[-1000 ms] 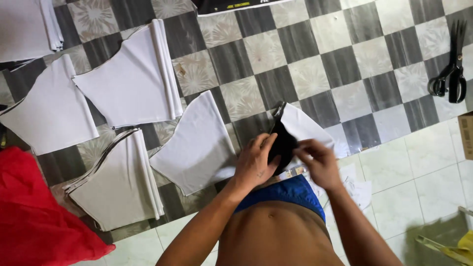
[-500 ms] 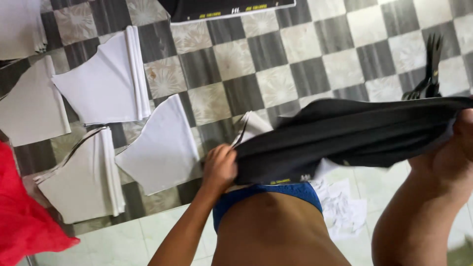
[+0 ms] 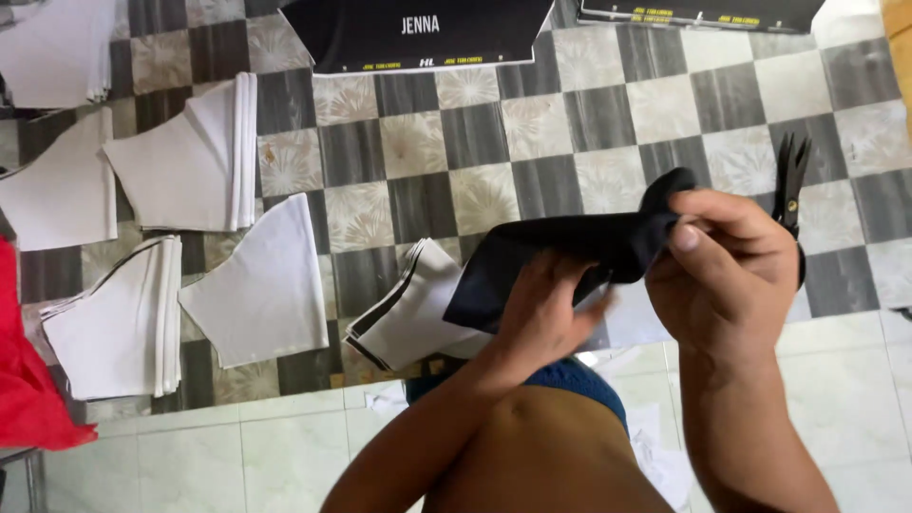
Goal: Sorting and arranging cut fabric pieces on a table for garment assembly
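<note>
Both hands gripping black fabric piece (image 3: 560, 252) mid-frame: right hand (image 3: 727, 275) pinching end, left hand (image 3: 541, 318) clasping middle; mid-fold, likely needs aligning edges next.

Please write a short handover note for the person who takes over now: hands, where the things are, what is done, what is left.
Left hand: under the black fabric piece, supporting it.
Right hand: fingers pinch the piece's upper end.
The piece is held in the air above the floor, over a stack of white cut pieces. More white stacks lie to the left. Scissors lie behind the right hand.
Done: the black piece is lifted.
Left: it is not yet put down.
</note>
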